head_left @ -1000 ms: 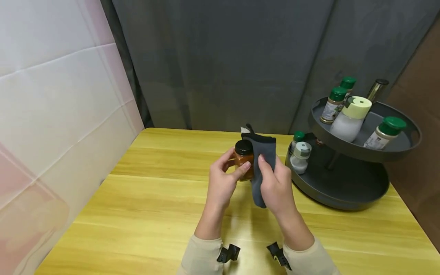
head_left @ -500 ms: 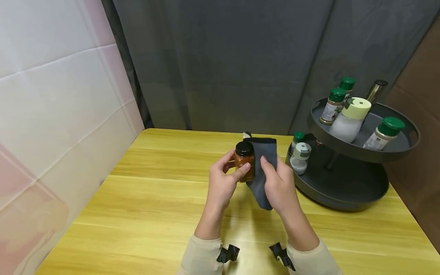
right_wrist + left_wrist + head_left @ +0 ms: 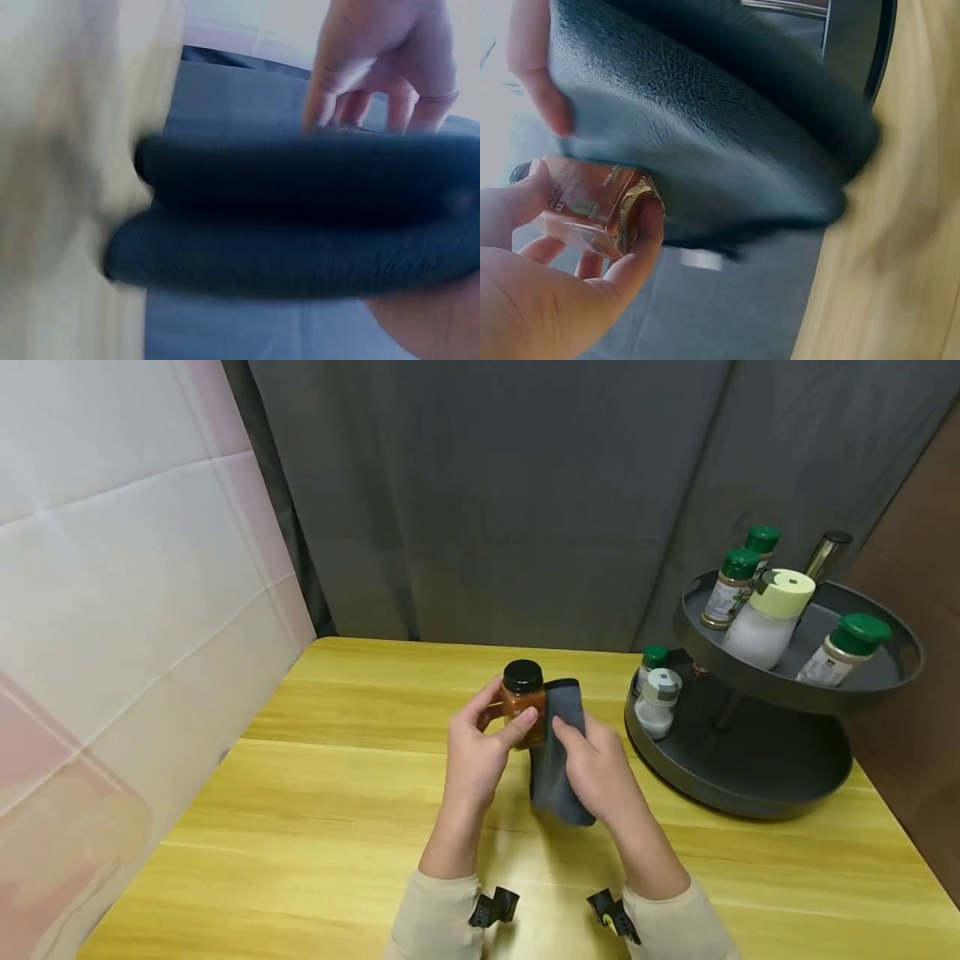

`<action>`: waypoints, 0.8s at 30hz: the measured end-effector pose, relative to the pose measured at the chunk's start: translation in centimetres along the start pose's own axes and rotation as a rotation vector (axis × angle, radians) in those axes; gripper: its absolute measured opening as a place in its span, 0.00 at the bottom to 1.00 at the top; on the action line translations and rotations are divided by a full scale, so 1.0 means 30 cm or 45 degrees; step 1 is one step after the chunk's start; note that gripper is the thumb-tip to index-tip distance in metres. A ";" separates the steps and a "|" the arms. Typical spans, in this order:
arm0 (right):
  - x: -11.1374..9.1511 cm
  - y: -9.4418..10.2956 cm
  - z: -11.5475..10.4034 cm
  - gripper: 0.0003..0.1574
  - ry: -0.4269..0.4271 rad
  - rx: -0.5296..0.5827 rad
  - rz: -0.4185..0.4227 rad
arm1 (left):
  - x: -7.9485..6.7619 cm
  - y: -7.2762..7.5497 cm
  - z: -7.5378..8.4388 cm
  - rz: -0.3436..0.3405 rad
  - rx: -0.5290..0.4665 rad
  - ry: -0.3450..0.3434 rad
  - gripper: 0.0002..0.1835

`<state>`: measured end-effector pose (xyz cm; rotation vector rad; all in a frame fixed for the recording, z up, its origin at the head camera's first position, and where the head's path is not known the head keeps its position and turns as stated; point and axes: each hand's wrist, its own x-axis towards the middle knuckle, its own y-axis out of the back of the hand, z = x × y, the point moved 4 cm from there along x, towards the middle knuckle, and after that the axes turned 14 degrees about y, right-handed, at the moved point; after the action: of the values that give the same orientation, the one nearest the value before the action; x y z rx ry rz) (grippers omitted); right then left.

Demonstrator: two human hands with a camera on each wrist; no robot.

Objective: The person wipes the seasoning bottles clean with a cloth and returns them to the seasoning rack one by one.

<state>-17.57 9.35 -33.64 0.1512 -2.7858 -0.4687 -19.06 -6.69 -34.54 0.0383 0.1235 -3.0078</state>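
My left hand holds a small glass spice jar with a black lid and reddish-brown contents, upright above the table. Its thumb lies on the jar's front, and in the left wrist view the fingers reach round the base of the jar. A folded dark grey cloth is gripped by my right hand, thumb on top, right against the jar's right side. In the right wrist view the cloth is blurred and hides most of the jar.
To the right stands a two-tier dark grey turntable rack. Its upper tier bears green-capped spice bottles and a shaker with a pale yellow top. A white-capped shaker stands on the lower tier. A grey curtain hangs behind the table.
Both hands have shifted slightly left with the jar and cloth. The cloth's upper edge has dropped lower beside the jar, and its lower end has swung and spread.
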 end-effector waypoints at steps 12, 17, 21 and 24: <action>-0.016 -0.027 0.000 0.25 -0.044 -0.067 -0.061 | 0.002 0.013 -0.005 0.011 0.004 0.002 0.26; -0.015 -0.020 0.017 0.26 -0.099 -0.133 -0.110 | 0.003 0.002 -0.005 -0.022 -0.010 0.002 0.27; -0.015 0.003 -0.015 0.24 0.085 -0.006 0.034 | 0.003 -0.010 -0.007 -0.038 0.012 0.005 0.27; -0.020 0.005 -0.029 0.24 0.159 0.051 0.071 | 0.002 -0.013 -0.013 -0.033 0.034 0.016 0.26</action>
<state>-16.74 9.32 -32.97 0.1077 -2.6708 -0.3765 -19.17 -6.28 -34.89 0.0581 0.0861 -3.0356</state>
